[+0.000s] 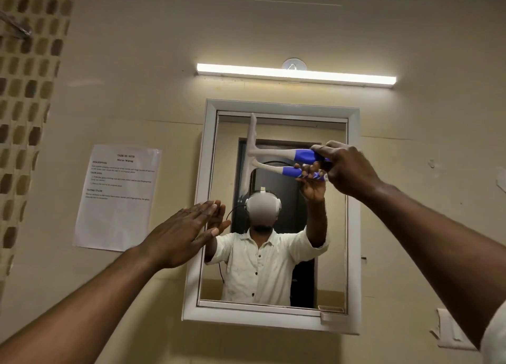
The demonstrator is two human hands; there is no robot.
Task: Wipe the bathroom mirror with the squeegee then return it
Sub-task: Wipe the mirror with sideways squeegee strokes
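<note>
Brown mosaic tiles (pixel 24 95) run down the far left wall, and beside them cream paint covers the rest of the room. A printed sheet (pixel 117 196) in a clear sleeve is stuck to that wall; I can read "TASK ID" and "Mirror Wiping" at its top, the smaller lines are too blurred. My left hand (pixel 180 232) reaches up next to it, fingers straight and together, flat against the left edge of the mirror (pixel 273 254), overlapping its white frame (pixel 191 295) and holding nothing. In the glass I see my reflection in a pale shirt with a white headset, and a dark door behind. The squeegee (pixel 276 155) is up near the top of the mirror, its whitish blade standing upright against the glass left of centre, its blue and white handle running to the right. My right hand (pixel 347 169) grips the end of that handle, fingers curled round it. Above the mirror a lit tube lamp (pixel 295 75) stretches across the wall.
</note>
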